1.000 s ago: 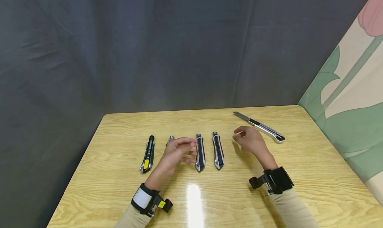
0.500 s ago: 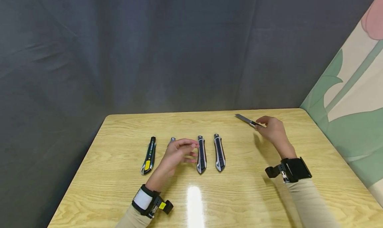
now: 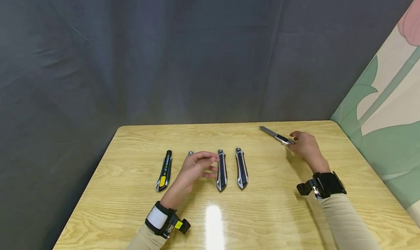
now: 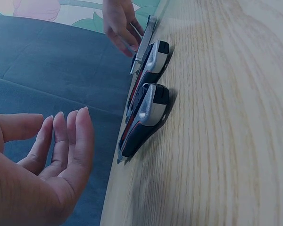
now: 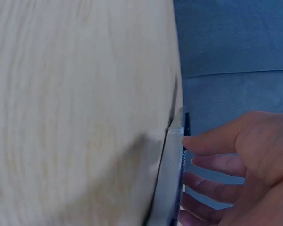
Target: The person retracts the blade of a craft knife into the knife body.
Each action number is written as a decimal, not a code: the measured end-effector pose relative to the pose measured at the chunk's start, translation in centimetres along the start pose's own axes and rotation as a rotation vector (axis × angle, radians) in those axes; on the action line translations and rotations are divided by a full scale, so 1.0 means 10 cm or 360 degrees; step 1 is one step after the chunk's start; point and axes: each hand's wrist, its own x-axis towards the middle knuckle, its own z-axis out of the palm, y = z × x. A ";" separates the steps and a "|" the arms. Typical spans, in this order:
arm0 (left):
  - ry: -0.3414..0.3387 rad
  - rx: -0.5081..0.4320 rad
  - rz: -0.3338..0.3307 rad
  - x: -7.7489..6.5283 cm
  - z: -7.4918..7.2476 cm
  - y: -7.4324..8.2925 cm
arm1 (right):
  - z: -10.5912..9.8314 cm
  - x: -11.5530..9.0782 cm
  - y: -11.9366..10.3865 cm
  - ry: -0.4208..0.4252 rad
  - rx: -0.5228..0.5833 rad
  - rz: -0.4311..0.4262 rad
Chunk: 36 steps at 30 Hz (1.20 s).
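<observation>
A silver snap-off utility knife (image 3: 283, 139) lies slanted at the back right of the table, its long blade out. My right hand (image 3: 306, 148) is over its handle and hides the rear part. In the right wrist view, the thumb of the right hand (image 5: 247, 165) is right at the handle (image 5: 167, 181), with the other fingers loosely spread beside it. My left hand (image 3: 195, 168) hovers with relaxed fingers and nothing in them. Below it, another utility knife (image 3: 190, 153) is mostly hidden. Two black and silver utility knives, one left (image 3: 222, 171) and one right (image 3: 242, 170), lie between my hands.
A black utility knife with a yellow slider (image 3: 163, 173) lies left of my left hand. The wooden table (image 3: 115, 191) ends at a dark curtain (image 3: 203, 60) behind, and a flower-patterned cloth (image 3: 390, 133) borders it on the right.
My right hand has moved right and away from me to the long-bladed knife, then slightly back along its handle. That knife stays in place. My left hand has held still.
</observation>
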 end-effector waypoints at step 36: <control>0.0020 0.0085 0.0114 0.37 0.11 -0.25 | 0.03 -0.16 -0.53 0.0024 0.0046 -0.0210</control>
